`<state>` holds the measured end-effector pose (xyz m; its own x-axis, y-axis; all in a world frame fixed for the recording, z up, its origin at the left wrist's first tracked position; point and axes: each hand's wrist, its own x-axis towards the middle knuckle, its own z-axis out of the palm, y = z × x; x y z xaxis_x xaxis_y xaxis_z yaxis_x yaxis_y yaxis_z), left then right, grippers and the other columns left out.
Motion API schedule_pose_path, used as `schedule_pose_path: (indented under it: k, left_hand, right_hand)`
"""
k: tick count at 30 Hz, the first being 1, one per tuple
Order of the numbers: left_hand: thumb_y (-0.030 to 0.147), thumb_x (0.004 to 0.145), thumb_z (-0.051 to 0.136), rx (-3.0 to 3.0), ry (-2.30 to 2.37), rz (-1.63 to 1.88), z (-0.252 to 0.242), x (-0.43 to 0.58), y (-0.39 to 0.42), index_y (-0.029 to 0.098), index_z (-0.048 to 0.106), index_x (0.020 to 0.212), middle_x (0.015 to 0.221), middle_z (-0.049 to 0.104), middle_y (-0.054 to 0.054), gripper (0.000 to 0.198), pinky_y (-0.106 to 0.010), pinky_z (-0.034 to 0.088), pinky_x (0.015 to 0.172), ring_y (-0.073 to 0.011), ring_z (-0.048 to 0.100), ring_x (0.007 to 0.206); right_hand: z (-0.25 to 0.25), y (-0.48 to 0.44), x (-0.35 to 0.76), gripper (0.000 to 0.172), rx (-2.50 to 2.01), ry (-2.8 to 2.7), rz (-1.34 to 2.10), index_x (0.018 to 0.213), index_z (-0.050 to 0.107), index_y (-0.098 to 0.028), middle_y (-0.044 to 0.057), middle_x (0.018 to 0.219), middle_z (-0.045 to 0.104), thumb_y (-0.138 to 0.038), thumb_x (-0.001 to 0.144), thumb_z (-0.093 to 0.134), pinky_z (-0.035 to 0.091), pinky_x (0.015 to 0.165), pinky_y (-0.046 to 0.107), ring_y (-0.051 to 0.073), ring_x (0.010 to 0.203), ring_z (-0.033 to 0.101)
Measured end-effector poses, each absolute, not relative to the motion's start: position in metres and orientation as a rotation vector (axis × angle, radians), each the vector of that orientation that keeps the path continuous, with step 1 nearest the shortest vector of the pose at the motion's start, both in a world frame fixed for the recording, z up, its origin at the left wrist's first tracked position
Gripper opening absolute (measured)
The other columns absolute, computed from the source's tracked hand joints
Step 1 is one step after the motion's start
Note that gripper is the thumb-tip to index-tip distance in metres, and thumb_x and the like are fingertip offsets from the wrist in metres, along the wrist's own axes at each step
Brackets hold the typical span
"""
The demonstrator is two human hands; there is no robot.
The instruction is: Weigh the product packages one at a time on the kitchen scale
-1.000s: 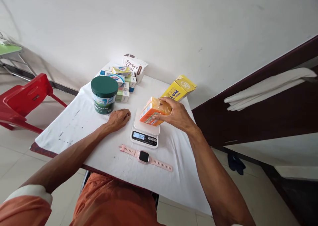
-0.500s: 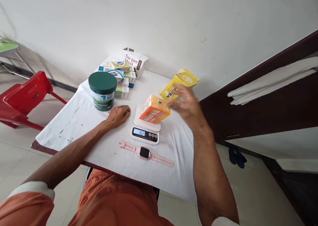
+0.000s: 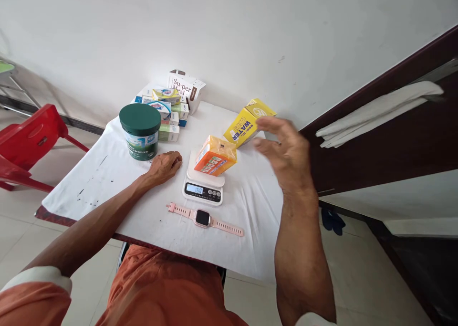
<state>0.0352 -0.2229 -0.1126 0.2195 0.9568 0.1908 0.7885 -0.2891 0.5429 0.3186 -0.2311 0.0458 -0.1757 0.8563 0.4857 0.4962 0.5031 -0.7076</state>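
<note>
An orange-and-yellow wrapped packet (image 3: 215, 157) stands on the white plate of a digital kitchen scale (image 3: 203, 192), whose lit display seems to read about 160. My right hand (image 3: 286, 152) hovers in the air to the right of the packet, thumb and fingers apart, holding nothing. Behind that hand a yellow box (image 3: 246, 121) printed "WATER" lies on the table. My left hand (image 3: 165, 167) rests on the cloth left of the scale, its fingers curled in with nothing visible in them. In front of the scale a pink smartwatch (image 3: 203, 218) is laid out flat.
A green-lidded tub (image 3: 140, 132) stands beyond my left hand. Several small boxes (image 3: 166, 109) are piled behind it, beside a white "Su-per Meal" package (image 3: 186, 89) near the wall. A red chair (image 3: 32, 144) is at the left; a white cloth (image 3: 375, 113) hangs at the right.
My right hand has let go of the packet and drawn away to the right. The scale's display has dropped from 362. My left hand stays on the table.
</note>
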Motion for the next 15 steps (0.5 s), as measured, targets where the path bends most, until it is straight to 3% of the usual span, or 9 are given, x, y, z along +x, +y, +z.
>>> schedule_pose_path:
  k: [3, 5, 8, 12, 15]
  left_hand:
    - [0.025, 0.092, 0.052, 2.175, 1.631, 0.707, -0.112, 0.035, -0.223, 0.020, 0.069, 0.101, 0.091, 0.074, -0.006, 0.020, -0.030, 0.041, 0.068, -0.0211, 0.066, 0.082]
    - [0.025, 0.092, 0.051, 2.178, 1.630, 0.698, -0.110, 0.036, -0.224, 0.020, 0.069, 0.100, 0.092, 0.074, -0.006, 0.020, -0.030, 0.040, 0.068, -0.0210, 0.065, 0.081]
    - [0.024, 0.093, 0.050, 2.172, 1.624, 0.688, -0.107, 0.036, -0.226, 0.020, 0.068, 0.100, 0.094, 0.074, -0.006, 0.020, -0.030, 0.040, 0.069, -0.0211, 0.065, 0.082]
    - [0.024, 0.093, 0.049, 2.144, 1.610, 0.674, -0.105, 0.036, -0.226, 0.020, 0.067, 0.100, 0.095, 0.073, -0.006, 0.021, -0.030, 0.040, 0.069, -0.0208, 0.065, 0.083]
    - [0.025, 0.093, 0.048, 2.136, 1.610, 0.679, -0.106, 0.036, -0.225, 0.020, 0.067, 0.101, 0.094, 0.073, -0.006, 0.021, -0.030, 0.040, 0.069, -0.0207, 0.065, 0.082]
  right_hand:
    - [0.026, -0.222, 0.307, 0.074, -1.255, -2.143, 0.508, 0.138, 0.057, -0.032, 0.009, 0.144, 0.057, -0.053, 0.073, 0.084, 0.048, 0.110, 0.059, 0.037, 0.137, 0.052]
    - [0.014, -0.215, 0.298, 0.079, -1.304, -2.298, 0.467, 0.139, 0.055, -0.029, 0.011, 0.140, 0.060, -0.044, 0.069, 0.088, 0.043, 0.113, 0.060, 0.038, 0.136, 0.052]
    - [0.006, -0.203, 0.289, 0.069, -1.336, -2.366, 0.433, 0.129, 0.059, -0.024, 0.010, 0.127, 0.066, -0.034, 0.067, 0.086, 0.048, 0.105, 0.054, 0.035, 0.121, 0.060]
    - [0.017, -0.180, 0.288, 0.055, -1.349, -2.343, 0.476, 0.107, 0.060, -0.022, 0.005, 0.105, 0.068, -0.038, 0.061, 0.087, 0.053, 0.085, 0.042, 0.027, 0.094, 0.064]
    - [0.032, -0.146, 0.285, 0.052, -1.415, -2.226, 0.296, 0.104, 0.057, -0.023, 0.005, 0.105, 0.066, -0.038, 0.062, 0.084, 0.050, 0.085, 0.043, 0.028, 0.095, 0.061]
